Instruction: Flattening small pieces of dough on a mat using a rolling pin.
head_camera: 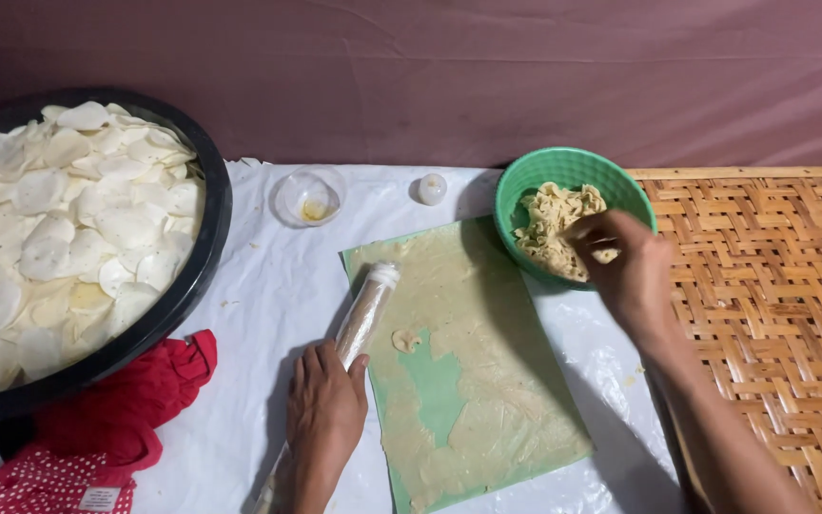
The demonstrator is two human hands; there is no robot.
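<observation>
The right hand reaches into the green bowl, its fingers pinched on a bit of the pale dough heaped inside; the bowl stands at the far right corner of the green mat. The left hand lies closed over the near end of the wrapped roller, which rests slantwise along the mat's left edge. A small dough piece sits on the mat just beside the roller, amid a thin, patchy dough film. Mat and bowl lie on a white plastic sheet over the tabletop; a woven mat adjoins it at right. Beyond stand a small clear cup and a small white lid; at left, a black basin is heaped with white discs, a red cloth at its near rim. Likely hazards: the sticky dough may cling to the fingers and drop short of the mat; the bowl, near the woven mat's raised edge, may tip under the pull; the roller, held by one end only, may roll over the loose piece or shift the mat on the slick sheet.
</observation>
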